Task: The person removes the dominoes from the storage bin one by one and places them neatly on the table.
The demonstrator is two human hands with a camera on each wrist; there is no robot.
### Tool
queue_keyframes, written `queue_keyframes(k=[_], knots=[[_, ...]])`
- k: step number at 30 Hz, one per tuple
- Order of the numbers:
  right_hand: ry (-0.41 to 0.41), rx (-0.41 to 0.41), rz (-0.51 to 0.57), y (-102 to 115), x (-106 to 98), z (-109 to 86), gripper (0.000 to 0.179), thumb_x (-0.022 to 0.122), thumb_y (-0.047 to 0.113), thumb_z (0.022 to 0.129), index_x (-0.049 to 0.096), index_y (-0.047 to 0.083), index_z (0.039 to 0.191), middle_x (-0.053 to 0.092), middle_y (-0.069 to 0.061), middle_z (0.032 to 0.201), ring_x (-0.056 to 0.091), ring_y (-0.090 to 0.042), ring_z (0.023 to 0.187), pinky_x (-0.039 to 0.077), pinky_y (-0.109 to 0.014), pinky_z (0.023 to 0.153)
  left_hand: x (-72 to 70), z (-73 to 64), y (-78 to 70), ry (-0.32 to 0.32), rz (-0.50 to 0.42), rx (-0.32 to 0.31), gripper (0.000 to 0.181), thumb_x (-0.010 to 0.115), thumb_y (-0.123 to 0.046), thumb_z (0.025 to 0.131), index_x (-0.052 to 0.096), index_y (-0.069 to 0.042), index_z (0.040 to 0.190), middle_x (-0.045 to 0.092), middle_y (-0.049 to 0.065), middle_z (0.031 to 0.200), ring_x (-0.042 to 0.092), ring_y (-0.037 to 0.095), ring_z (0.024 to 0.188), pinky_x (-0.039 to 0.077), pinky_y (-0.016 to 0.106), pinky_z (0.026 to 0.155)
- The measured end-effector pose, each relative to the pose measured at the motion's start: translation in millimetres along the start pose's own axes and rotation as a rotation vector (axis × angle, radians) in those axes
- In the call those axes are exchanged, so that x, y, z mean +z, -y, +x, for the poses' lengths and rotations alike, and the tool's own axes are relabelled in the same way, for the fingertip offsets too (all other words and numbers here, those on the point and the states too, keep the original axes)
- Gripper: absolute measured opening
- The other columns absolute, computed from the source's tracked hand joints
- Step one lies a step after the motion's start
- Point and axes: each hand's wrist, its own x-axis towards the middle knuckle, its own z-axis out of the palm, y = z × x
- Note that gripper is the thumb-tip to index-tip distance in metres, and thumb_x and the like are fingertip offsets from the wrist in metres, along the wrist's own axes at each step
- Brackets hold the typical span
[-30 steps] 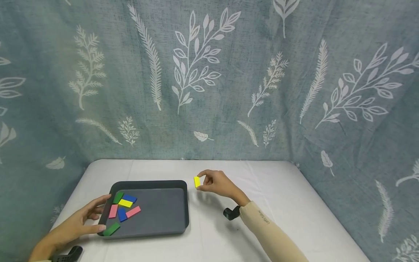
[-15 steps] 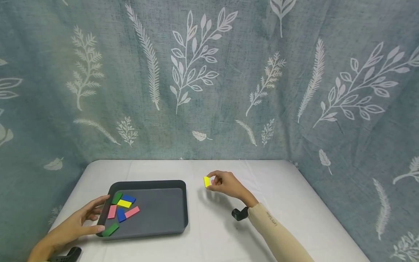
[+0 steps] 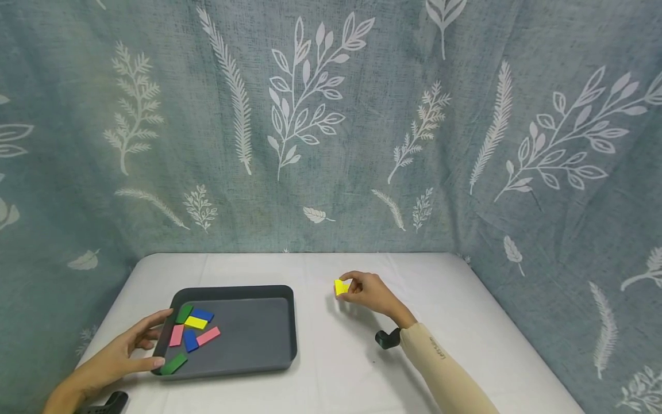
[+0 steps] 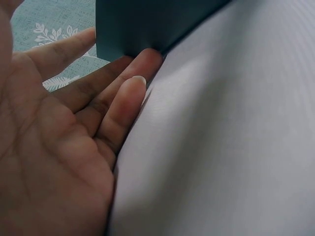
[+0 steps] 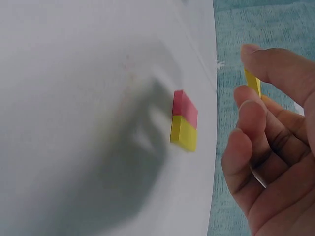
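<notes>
Seven blocks in tray: all toward the 8-to-11 o'clock side, head view. Upper green block [image 3: 184,313] at 10, upper blue block [image 3: 203,314] beside it, flat yellow block [image 3: 196,323] just below them. Left pink block [image 3: 177,335] at 9; lower blue block [image 3: 190,340] and inner pink block [image 3: 209,336] inward of it. Lower green block [image 3: 174,364] in the 8 o'clock corner.
Tray: dark grey tray [image 3: 253,336], on the white-covered counter [image 3: 331,368].
Left hand [image 3: 124,348]: at the tray's 9 o'clock side; thumb and index finger spread wide, fingertips touching the outer wall.
Right hand [image 3: 367,293]: off the tray between 2 and 3 o'clock; thumb and fingertips pinch the held yellow block [image 5: 253,82], raised off the counter, other fingers loosely bent.
Pair by right hand: counter pink block [image 5: 185,108] and counter yellow block [image 5: 183,132], touching each other; largely hidden in head view.
Right sleeve: beige sleeve [image 3: 445,371], small dark lettering; black wrist device [image 3: 388,339] at the cuff.
Backdrop: blue-green curtain [image 3: 351,224], white leaf sprigs, 12 o'clock beyond the counter.
</notes>
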Motion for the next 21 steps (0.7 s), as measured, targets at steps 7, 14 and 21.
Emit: queue_keyframes(k=[7, 14, 21], knots=[[-0.015, 0.026, 0.001, -9, -5, -2.4, 0.046, 0.084, 0.023, 0.088, 0.067, 0.008, 0.128, 0.066, 0.003, 0.081, 0.059, -0.014, 0.067, 0.048, -0.028, 0.061, -1.5, 1.1, 1.3, 0.005, -0.011, -0.001, 0.090, 0.074, -0.023, 0.096, 0.016, -0.010, 0.164, 0.033, 0.026, 0.156, 0.047, 0.031, 0.119, 0.045, 0.048, 0.090], [-0.026, 0.083, -0.013, -25, -8, -4.6, 0.043, 0.082, 0.022, 0.090, 0.067, 0.008, 0.128, 0.066, 0.002, 0.081, 0.058, -0.014, 0.067, 0.048, -0.028, 0.062, -1.7, 1.6, 2.3, -0.001, 0.003, -0.008, 0.090, 0.074, -0.024, 0.095, 0.017, -0.010, 0.164, 0.033, 0.026, 0.156, 0.047, 0.031, 0.119, 0.045, 0.048, 0.090], [-0.035, 0.148, -0.031, -36, -9, -5.8, 0.044, 0.083, 0.024, 0.089, 0.068, 0.009, 0.127, 0.066, 0.001, 0.081, 0.058, -0.015, 0.066, 0.048, -0.029, 0.061, -1.7, 2.0, 2.8, 0.001, 0.009, -0.067, 0.094, 0.076, -0.029, 0.094, 0.015, -0.011, 0.164, 0.032, 0.028, 0.156, 0.047, 0.036, 0.123, 0.046, 0.051, 0.092]])
